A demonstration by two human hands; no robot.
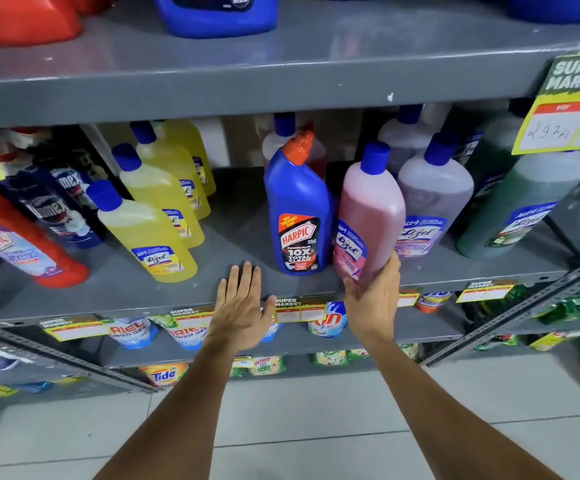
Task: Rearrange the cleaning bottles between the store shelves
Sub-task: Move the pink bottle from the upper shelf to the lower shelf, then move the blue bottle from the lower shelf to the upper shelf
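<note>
Right hand (pixel 373 292) grips the base of the pink Lizol bottle (pixel 368 216), fingers wrapped around its lower end. The bottle sits tilted at the front of the middle shelf (pixel 240 237), between the blue Harpic bottle (pixel 299 216) and a lavender Lizol bottle (pixel 432 199), touching or nearly touching both. Can't tell whether its base is on the shelf or just above it.

Left hand (pixel 242 306) is empty, fingers spread flat, hovering at the shelf's front edge below the bare gap in the row.

Progress, my read: mid-task. The pink bottle is either being seated or lifted out; the frame doesn't say which. The gap between the yellow bottles and the Harpic looks unfilled, so more moves are likely left. No way to judge how many bottles are already sorted.

Counts on the middle shelf, as far as visible:
- yellow Lizol (pixel 150 237): 4, in a row running back
- pink Lizol: 1
- lavender Lizol: 2, maybe more behind
- green Lizol (pixel 517 209): 1 clear, a 2nd dark one behind
- blue Harpic: 1, with 1 pale bottle behind it
- red Harpic (pixel 22 244): 1, far left
- dark Domex bottles (pixel 53 209): 2 at least
</note>
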